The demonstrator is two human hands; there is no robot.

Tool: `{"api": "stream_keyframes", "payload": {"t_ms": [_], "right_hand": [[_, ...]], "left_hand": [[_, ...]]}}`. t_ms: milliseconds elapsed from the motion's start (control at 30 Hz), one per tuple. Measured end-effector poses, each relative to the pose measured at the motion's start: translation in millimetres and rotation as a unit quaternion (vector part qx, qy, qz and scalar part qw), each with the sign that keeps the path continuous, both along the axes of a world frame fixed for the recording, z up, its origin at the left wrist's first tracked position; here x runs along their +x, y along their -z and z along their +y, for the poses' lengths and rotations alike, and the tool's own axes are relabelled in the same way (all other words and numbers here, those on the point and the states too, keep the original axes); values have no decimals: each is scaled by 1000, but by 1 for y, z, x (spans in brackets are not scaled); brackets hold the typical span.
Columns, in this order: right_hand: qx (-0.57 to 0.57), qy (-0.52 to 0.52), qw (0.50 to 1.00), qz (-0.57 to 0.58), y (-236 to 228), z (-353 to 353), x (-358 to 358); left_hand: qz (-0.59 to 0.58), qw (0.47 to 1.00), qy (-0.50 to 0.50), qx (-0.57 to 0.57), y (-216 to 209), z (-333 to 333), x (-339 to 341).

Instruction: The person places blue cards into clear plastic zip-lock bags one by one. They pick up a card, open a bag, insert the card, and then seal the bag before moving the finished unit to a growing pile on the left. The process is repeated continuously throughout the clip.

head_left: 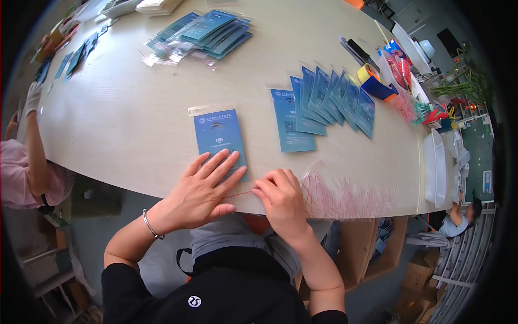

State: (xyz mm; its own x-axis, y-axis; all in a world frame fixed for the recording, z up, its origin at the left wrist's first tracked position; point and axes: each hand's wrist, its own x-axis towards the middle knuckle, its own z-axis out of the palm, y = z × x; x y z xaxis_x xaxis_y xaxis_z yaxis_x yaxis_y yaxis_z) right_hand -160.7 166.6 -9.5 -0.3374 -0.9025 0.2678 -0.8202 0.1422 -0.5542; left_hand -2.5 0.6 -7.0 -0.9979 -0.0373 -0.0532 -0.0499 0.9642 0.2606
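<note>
A blue printed card in a clear plastic sleeve [216,129] lies in front of me near the table's edge. My left hand [202,186] rests flat on its lower part, fingers stretched out and slightly apart. My right hand [281,197] is closed in a pinch on a thin red string [240,194], which runs across to my left hand; its far end is hidden there. Beside my right hand, a pile of thin red and pink strings [350,197] spreads along the edge. Several more blue sleeved cards [295,135] lie fanned out beyond my right hand.
A heap of sleeved cards [208,32] sits at the far side, with smaller blue pieces [81,56] at far left. Tape [368,73], pens and a white tray [434,167] line the right edge. A person in a pink top [32,173] works at the left.
</note>
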Motion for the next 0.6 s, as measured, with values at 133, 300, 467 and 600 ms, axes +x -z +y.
{"api": "stream_keyframes", "payload": {"t_ms": [133,300,467,600], "right_hand": [[71,-64,991,96,-5,5,4],[79,-156,984,-44,-29,51,23],[-1,327,945,-24,-61,139,-67],[84,603,778,156,-20,269,-163]], "left_hand": [[-11,1000,-15,6,-4,4,-3],[17,999,-27,-3,-2,8,-8],[-3,998,-58,-21,-6,13,-3],[3,999,-39,-18,-7,16,-14]]}}
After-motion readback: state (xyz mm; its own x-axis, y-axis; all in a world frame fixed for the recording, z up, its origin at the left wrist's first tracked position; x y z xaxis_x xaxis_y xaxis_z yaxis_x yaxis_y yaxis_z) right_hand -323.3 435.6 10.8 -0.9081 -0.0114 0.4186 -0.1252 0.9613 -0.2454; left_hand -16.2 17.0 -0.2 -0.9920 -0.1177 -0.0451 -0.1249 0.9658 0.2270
